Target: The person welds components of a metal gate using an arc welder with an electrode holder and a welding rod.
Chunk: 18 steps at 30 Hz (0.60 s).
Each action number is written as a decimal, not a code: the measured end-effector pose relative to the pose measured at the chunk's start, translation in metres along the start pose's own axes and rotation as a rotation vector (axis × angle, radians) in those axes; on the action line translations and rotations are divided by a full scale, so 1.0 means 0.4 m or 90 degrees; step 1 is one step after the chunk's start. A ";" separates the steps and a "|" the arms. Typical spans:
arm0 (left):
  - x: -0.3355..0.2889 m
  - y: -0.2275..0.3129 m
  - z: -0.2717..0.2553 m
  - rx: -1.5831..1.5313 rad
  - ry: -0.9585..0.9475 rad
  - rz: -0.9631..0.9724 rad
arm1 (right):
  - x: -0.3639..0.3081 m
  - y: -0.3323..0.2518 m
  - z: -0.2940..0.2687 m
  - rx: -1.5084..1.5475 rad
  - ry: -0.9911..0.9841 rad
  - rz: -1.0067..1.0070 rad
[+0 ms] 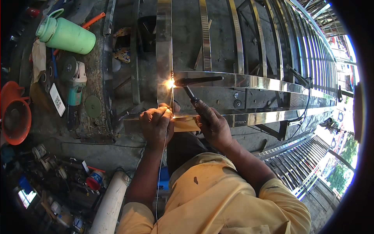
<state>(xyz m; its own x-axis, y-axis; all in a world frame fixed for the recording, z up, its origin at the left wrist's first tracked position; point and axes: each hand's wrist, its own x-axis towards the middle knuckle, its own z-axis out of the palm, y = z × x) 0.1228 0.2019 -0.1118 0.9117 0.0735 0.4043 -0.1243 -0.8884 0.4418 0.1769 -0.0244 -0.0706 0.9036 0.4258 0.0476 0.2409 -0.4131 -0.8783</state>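
While the bright weld spark (170, 83) burns at the joint of the shiny stainless steel gate frame (249, 82), right hand (213, 125) grips the black welding torch (191, 97) and left hand (156, 124) pinches thin filler wire (172, 102). Looks mid-bead; next needs steady feeding. Green plastic jug (66, 35) sits well off left.

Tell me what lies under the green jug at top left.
The green jug lies on the dirty workbench, across an orange-handled tool. The tool's covered middle cannot be seen.

Jug (66, 35) far left of steel frame (241, 82) — grinder (74, 80) between them — bucket (15, 117) at left edge.
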 end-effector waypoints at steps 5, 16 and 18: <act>-0.001 -0.003 0.003 0.002 0.002 0.007 | -0.005 0.007 0.012 -0.042 0.019 0.018; -0.008 -0.009 -0.003 0.002 -0.017 0.027 | -0.002 -0.008 -0.008 0.016 -0.017 0.029; 0.010 0.004 -0.007 -0.003 -0.008 0.017 | -0.002 -0.004 -0.003 0.006 -0.002 0.011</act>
<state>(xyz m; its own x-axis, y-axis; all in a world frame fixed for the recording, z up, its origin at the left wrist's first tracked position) 0.1252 0.2020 -0.1074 0.9127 0.0449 0.4061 -0.1496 -0.8882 0.4344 0.1761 -0.0251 -0.0688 0.9062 0.4218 0.0306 0.2221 -0.4132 -0.8832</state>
